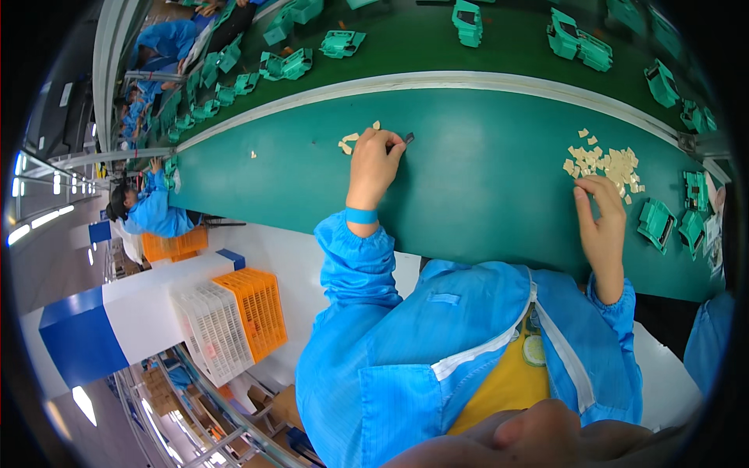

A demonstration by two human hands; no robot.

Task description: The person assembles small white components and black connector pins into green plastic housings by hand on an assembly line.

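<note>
While your left hand (pixel 376 160) pinches a small dark piece (pixel 409 139) over the table (pixel 476 187) and your right hand (pixel 603 214), grip unclear, is at the cream chips (pixel 619 165), green housings (pixel 657 225) sit to their right, with a pale rail (pixel 437 80) beyond.

Even, fairly bright light falls on the bench (pixel 484 187), with a faint pale sheen across its middle, while the belt (pixel 402 47) beyond the far edge looks darker. White lamps (pixel 45 223) burn out to glare well past the left end, where the background turns small and soft; the chips (pixel 616 165) toward the right end look reasonably sharp, though their finer detail is too small to tell. Fisheye distortion bows the rail (pixel 468 79) along the far edge into an arc, and a black rim closes around the view.
</note>
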